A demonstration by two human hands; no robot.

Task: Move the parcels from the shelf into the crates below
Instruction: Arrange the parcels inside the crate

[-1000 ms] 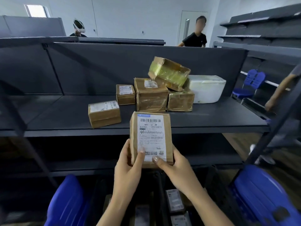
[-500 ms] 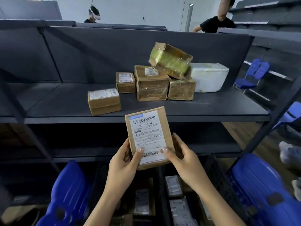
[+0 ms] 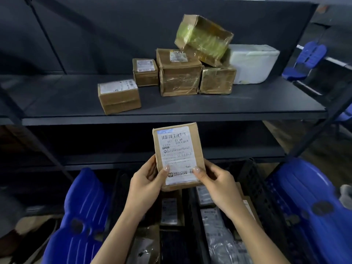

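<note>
Parcel [image 3: 179, 157] — a flat brown carton, white label facing me — is held upright at six o'clock from the middle of my view, below the front lip of the shelf [image 3: 247, 111] and above the crates [image 3: 255, 180]. My left hand [image 3: 144, 185] grips its lower left edge and my right hand [image 3: 219, 185] its lower right edge, each with the thumb pressed on the label and the fingers wrapped behind. I see open air round the carton's top half.

On the shelf I count six parcels: five brown cartons and one white foam box [image 3: 253, 63]. The front carton [image 3: 119, 96] stands alone near the lip at eleven o'clock. Toward twelve, a small carton [image 3: 145, 72], a larger carton [image 3: 179, 73] and a taped carton [image 3: 217, 80] stand in a row, just beside one another. A yellow-taped carton [image 3: 203, 38] lies tilted on top of them, beside the foam box at one o'clock. Bare board runs out toward nine o'clock and along the front lip.

Below, I make out what look like two black crates side by side, with labelled parcels inside — too dark to count. Three blue chairs show: the left chair [image 3: 83, 216] at seven o'clock and the right chair [image 3: 312, 206] at four hem the crates in, and the far chair [image 3: 308, 60] sits at two.
</note>
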